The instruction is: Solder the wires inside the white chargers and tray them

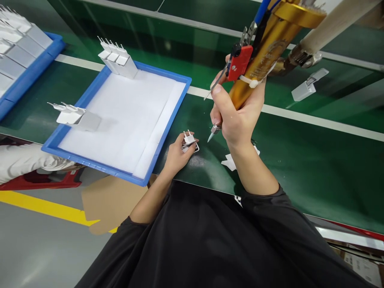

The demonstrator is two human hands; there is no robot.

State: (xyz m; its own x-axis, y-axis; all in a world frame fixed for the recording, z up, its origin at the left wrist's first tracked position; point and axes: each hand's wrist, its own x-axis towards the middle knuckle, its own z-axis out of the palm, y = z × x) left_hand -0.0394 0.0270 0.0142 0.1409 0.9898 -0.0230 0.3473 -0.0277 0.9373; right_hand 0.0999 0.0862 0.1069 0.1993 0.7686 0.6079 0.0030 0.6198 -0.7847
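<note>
My left hand [176, 157] is closed around a small white two-pin power adapter [189, 139], its pins pointing up and away from me. An open edge shows on its near side. My right hand [241, 120] grips a gold dispensing gun [267, 48] with a red-bodied lever switch [240, 63] strapped to it. One finger lies along the metal lever. The gun's pale tapered nozzle [211, 137] points down, a little right of the adapter and apart from it. White scraps [230, 163] lie on the bench by my right forearm.
A blue tray [165, 138] lined with white foam carries several adapters [121, 64] at its left side. Another blue tray [18, 94], full of adapters, stands at far left. A lone adapter [304, 90] lies on the green bench [324, 160]. A person's white sleeve [27, 162] shows at left.
</note>
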